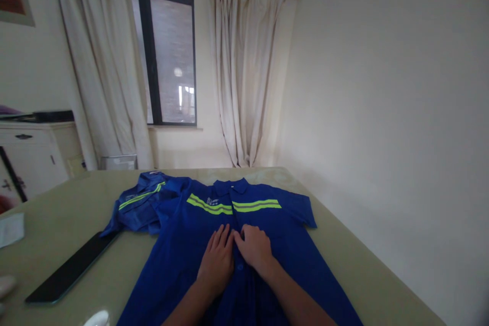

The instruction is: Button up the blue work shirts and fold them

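A blue short-sleeved work shirt (171, 270) with yellow-and-grey reflective strips lies front side up, its collar towards the far edge of the table. My left hand (217, 260) rests on the shirt beside the button placket, palm down with fingers stretched out. Close by on the other side, my right hand (255, 245) has its fingers curled at the placket, gripping the shirt's cloth; its thumb points towards my left fingers. A button shows just below the hands. Another blue shirt (139, 209) with similar strips lies bunched or folded at the left, partly touching the spread shirt.
The pale green table (367, 265) runs along the wall at right. A long black flat object (72, 270) lies at left, one end under the second shirt. A white packet (11, 229) and a white round item (98, 318) are nearer. Beyond stand a white cabinet (32, 147) and curtains (244, 71).
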`<action>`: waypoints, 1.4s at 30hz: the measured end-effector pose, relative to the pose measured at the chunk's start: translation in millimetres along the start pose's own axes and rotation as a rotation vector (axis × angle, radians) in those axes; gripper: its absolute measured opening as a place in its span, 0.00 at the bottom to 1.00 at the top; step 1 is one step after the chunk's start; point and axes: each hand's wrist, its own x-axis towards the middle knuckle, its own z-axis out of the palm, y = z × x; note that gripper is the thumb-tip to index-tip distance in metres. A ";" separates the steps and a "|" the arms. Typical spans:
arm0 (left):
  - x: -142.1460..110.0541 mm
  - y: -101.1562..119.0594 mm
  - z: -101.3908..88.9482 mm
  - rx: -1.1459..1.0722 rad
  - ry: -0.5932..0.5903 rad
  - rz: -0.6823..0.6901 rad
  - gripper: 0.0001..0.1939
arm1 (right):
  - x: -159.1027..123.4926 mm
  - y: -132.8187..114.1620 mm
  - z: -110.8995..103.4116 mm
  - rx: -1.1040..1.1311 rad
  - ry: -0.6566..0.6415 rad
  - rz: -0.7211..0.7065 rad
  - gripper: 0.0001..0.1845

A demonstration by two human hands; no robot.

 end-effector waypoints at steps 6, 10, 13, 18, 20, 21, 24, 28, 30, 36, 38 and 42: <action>-33.9 7.6 -14.6 -0.040 -0.052 -0.028 0.32 | 15.5 -7.6 5.3 -0.098 0.017 -0.006 0.11; -9.6 2.7 -45.7 -0.057 -0.163 -0.099 0.17 | 20.4 5.6 18.7 0.117 0.070 0.018 0.10; 26.8 0.2 -54.5 -0.063 -0.189 -0.255 0.15 | 21.3 14.7 20.9 0.276 0.099 0.010 0.08; 54.1 -0.3 -28.0 -0.175 -0.084 -0.203 0.14 | 22.2 24.7 23.3 0.381 0.220 0.024 0.10; 52.5 -3.3 -17.9 -0.233 -0.038 -0.091 0.13 | 23.0 25.7 24.9 0.399 0.272 0.033 0.09; 51.1 -5.5 -14.9 -0.250 -0.029 -0.059 0.14 | 23.4 25.3 25.6 0.401 0.289 0.032 0.09; 49.5 -12.0 -11.4 -0.324 -0.041 -0.079 0.13 | 23.7 20.9 26.4 0.383 0.268 0.014 0.08; 52.8 -15.4 -8.8 -0.423 -0.025 -0.131 0.09 | 21.3 14.9 23.2 0.294 0.144 0.020 0.07; 53.6 -15.0 -5.9 -0.426 0.022 -0.131 0.08 | 20.1 14.3 20.4 0.274 0.118 0.017 0.06; 53.0 -15.1 -2.2 -0.455 0.090 -0.164 0.08 | 20.6 17.4 19.5 0.376 0.149 -0.109 0.05; 52.8 -15.4 -3.6 -0.480 0.087 -0.145 0.06 | 21.3 18.1 21.3 0.395 0.154 -0.130 0.06; 51.7 -14.8 -5.0 -0.520 0.095 -0.121 0.06 | 22.3 18.1 21.7 0.401 0.164 -0.105 0.07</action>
